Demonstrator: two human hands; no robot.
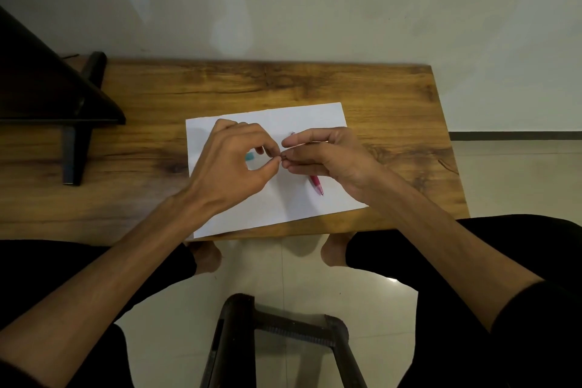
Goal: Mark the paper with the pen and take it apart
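Note:
My left hand (233, 164) and my right hand (327, 157) meet fingertip to fingertip above a white sheet of paper (277, 198) on the wooden table (151, 142). Both pinch a small dark thing (282, 157) between thumb and fingers; it is too small to identify. A thin pale rod (307, 144) runs along my right fingers. A red pen (316, 185) lies on the paper under my right hand, its tip pointing toward me. A small teal object (250, 156) shows on the paper through the ring of my left fingers.
A dark stand (72, 123) sits on the table's left end beside a dark slanted object (37, 82). The wall stands right behind the table. My knees and bare feet (333, 250) are at the near edge, and a black metal frame (283, 334) stands on the tiled floor.

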